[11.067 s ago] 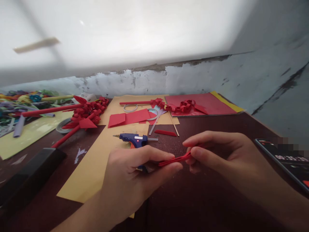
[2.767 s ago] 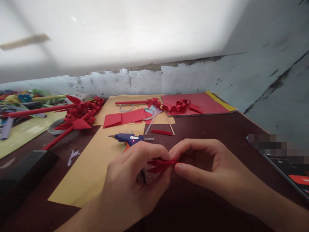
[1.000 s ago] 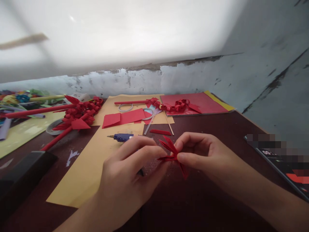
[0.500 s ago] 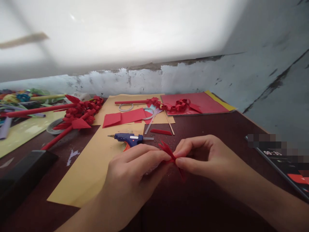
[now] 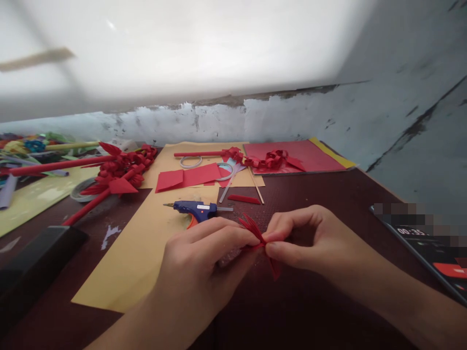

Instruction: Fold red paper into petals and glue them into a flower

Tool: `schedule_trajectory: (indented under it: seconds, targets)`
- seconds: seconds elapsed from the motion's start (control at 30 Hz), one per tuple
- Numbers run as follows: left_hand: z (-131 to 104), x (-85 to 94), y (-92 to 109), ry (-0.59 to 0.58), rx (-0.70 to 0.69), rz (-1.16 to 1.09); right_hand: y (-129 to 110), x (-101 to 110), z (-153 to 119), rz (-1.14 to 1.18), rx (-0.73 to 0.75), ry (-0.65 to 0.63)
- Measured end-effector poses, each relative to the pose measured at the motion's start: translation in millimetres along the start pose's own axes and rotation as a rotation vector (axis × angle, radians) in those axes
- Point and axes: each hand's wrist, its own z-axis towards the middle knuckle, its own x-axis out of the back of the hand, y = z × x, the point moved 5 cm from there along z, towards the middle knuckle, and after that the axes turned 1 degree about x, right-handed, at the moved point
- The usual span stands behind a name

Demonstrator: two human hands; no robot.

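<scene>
Between my two hands is a small bundle of narrow red paper strips (image 5: 251,227), fanned at its upper end and with a tail hanging below the fingers. My left hand (image 5: 204,257) pinches it from the left, its fingers closed. From the right, my right hand (image 5: 306,238) grips the middle of the bundle between thumb and forefinger. The fingertips of both hands nearly meet there and hide the bundle's centre. Just beyond my left hand lies a blue glue gun (image 5: 195,209) with an orange trigger and a clear glue stick at its back.
Red paper flowers on stems (image 5: 120,170) lie at left, near a black box-like object (image 5: 40,262). Beyond my hands are red paper sheets (image 5: 189,178), a folded red strip (image 5: 243,199), a wooden stick (image 5: 256,187) and a red folder (image 5: 321,156). A phone (image 5: 419,248) lies right.
My hands stay almost in place. The red strips have turned slightly, and their lower tail shows more clearly below my right thumb.
</scene>
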Motion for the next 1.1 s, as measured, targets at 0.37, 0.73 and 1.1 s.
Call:
schedule_trajectory:
  seconds: [0.37, 0.73, 1.1]
  targets:
    - [3.5, 6.3, 0.6, 0.039, 0.026, -0.039, -8.5, 0.8, -3.9, -0.034, 0.071, 0.077]
    - [-0.4, 5.0, 6.2, 0.041, -0.07, -0.039, -7.4, 3.3, -5.2, -0.016, 0.117, 0.106]
    - [1.9, 4.2, 5.1, 0.001, -0.052, -0.012, -1.6, 3.1, -4.9, -0.004, 0.106, 0.093]
